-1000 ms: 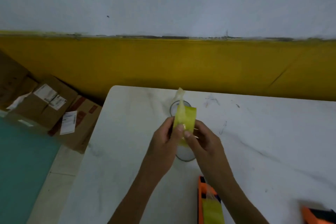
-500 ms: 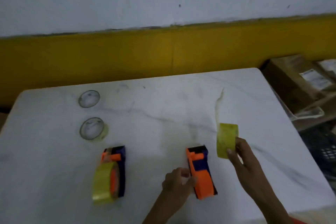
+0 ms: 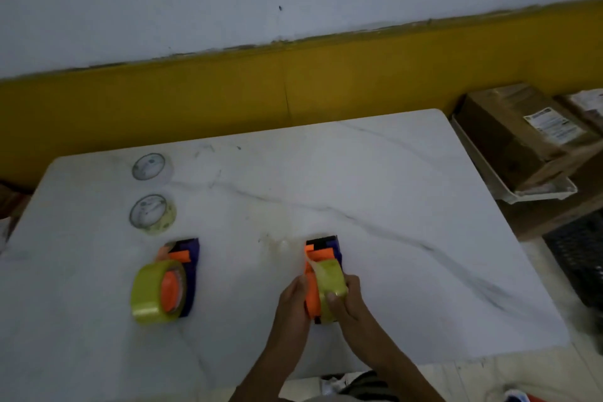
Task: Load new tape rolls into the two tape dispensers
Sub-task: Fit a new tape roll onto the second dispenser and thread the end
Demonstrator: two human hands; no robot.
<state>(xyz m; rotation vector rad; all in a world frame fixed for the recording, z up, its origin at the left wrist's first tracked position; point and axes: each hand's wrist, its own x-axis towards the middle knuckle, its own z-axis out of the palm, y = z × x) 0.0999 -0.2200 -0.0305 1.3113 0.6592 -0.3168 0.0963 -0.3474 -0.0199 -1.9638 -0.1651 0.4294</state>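
Two orange and purple tape dispensers lie on the white table [image 3: 391, 192]. The left dispenser [image 3: 182, 271] carries a yellow tape roll [image 3: 148, 292] on its orange hub. At the right dispenser [image 3: 321, 254] my right hand [image 3: 349, 299] presses a second yellow tape roll [image 3: 331, 281] against the orange body, and a loose tape end rises from the roll towards the dispenser's front. My left hand [image 3: 293, 303] grips the right dispenser's near end from the left.
Two nearly used-up clear tape cores [image 3: 148, 166] [image 3: 151, 213] lie at the table's far left. Cardboard boxes [image 3: 522, 137] and a white tray [image 3: 541, 194] stand to the right of the table, with a dark crate [image 3: 580, 258] nearer. A yellow wall band runs behind.
My view swung from the table's left side to its middle. My right hand carried the yellow roll down onto the right dispenser, and my left hand took hold of that dispenser.
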